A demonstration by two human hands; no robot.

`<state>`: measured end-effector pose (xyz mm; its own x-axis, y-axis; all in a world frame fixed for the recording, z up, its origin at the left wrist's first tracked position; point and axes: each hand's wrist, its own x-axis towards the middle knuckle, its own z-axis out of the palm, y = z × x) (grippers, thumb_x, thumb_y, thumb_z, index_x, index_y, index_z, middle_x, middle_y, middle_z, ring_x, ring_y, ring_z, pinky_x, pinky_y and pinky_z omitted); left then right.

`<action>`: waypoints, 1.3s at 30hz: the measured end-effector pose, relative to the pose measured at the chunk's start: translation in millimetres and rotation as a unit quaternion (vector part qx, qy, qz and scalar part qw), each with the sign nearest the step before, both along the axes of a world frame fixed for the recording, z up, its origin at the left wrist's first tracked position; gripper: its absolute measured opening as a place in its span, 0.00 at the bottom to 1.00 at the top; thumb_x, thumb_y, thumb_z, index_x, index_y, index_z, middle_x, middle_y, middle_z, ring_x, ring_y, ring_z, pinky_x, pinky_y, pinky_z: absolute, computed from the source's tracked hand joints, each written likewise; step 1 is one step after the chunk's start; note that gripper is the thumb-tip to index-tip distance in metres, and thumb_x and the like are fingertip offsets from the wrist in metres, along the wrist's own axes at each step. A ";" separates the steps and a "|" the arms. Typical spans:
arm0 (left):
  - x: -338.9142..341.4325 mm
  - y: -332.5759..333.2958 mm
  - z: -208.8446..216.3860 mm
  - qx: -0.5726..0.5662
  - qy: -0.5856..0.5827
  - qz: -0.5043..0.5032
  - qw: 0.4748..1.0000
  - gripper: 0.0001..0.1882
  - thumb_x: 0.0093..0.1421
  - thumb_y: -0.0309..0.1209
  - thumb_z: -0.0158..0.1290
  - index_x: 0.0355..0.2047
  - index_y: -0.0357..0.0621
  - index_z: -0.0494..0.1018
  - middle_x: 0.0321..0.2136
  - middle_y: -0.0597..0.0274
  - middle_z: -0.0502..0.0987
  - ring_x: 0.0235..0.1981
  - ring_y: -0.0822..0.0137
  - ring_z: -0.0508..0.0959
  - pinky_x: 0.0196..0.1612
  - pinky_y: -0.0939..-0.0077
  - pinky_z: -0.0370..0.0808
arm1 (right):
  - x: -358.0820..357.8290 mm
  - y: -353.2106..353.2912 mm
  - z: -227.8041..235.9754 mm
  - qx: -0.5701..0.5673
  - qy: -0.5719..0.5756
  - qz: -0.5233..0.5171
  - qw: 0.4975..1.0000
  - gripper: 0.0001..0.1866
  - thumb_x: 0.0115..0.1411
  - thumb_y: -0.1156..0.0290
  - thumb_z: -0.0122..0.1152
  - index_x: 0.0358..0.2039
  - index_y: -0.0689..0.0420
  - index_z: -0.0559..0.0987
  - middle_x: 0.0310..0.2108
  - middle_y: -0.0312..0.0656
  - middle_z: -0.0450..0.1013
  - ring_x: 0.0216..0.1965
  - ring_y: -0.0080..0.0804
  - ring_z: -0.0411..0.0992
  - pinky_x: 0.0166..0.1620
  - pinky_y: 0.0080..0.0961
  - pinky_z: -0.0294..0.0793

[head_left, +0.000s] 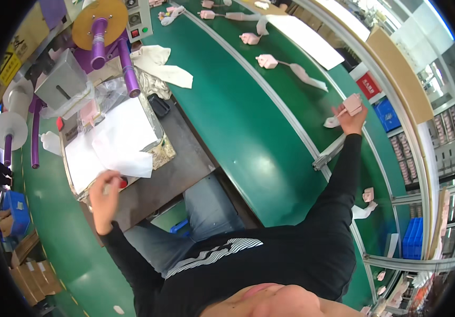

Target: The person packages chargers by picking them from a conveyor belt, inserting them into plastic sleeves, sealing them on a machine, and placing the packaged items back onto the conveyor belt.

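Observation:
Out over the belt on the right, my right hand point(351, 124) has its fingers round a pink plug adapter point(352, 104). A white-wrapped tail point(332, 122) shows beside that hand. My left hand point(104, 198) is at the front edge of the sealing machine, close to a red button point(123, 183). Its fingers are loosely bent and slightly blurred, with nothing visible in them. White sheets point(112, 142) cover the machine's top, and a pink piece under clear film point(89, 112) lies behind them.
Several pink adapters with wrapped cables, one an adapter point(267, 61), lie along the green belt point(296, 95). A metal rail point(275, 90) runs beside it. Purple rollers point(127, 68) rise behind the machine. Blue bins point(386, 114) and shelves of pink parts stand at right.

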<state>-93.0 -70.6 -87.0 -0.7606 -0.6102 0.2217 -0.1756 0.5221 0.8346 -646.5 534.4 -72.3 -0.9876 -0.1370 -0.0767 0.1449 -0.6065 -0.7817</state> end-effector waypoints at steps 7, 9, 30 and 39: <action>-53.7 -127.0 -44.1 -0.041 0.110 0.129 0.985 0.10 0.68 0.32 0.56 0.38 0.35 0.77 0.26 0.69 0.75 0.27 0.77 0.69 0.33 0.78 0.69 | 79.1 -121.2 59.5 0.234 0.138 0.003 0.962 0.21 0.69 0.52 0.61 0.51 0.53 0.74 0.40 0.40 0.76 0.28 0.27 0.74 0.31 0.30 0.83; -61.1 -133.7 -56.1 -0.072 0.093 0.142 0.983 0.08 0.66 0.30 0.56 0.35 0.36 0.77 0.25 0.65 0.75 0.27 0.74 0.71 0.33 0.74 0.70 | 111.0 -162.8 88.9 0.377 0.250 -0.043 0.891 0.22 0.57 0.68 0.73 0.49 0.58 0.74 0.37 0.37 0.75 0.32 0.22 0.75 0.36 0.26 0.82; -53.5 -124.4 -47.6 -0.101 0.125 0.133 0.978 0.07 0.61 0.27 0.59 0.33 0.34 0.77 0.28 0.53 0.78 0.28 0.60 0.78 0.35 0.68 0.74 | 236.0 -346.4 141.1 0.308 0.504 -0.073 0.804 0.44 0.50 0.80 0.70 0.67 0.63 0.61 0.44 0.42 0.75 0.41 0.24 0.74 0.45 0.21 0.76; -84.4 -31.5 6.5 -0.173 0.221 0.073 0.957 0.04 0.61 0.23 0.57 0.37 0.38 0.77 0.36 0.57 0.81 0.39 0.62 0.81 0.47 0.69 0.76 | 250.4 -401.5 74.2 0.425 0.592 -0.100 0.677 0.48 0.46 0.70 0.72 0.66 0.65 0.60 0.39 0.46 0.75 0.38 0.48 0.78 0.39 0.39 0.78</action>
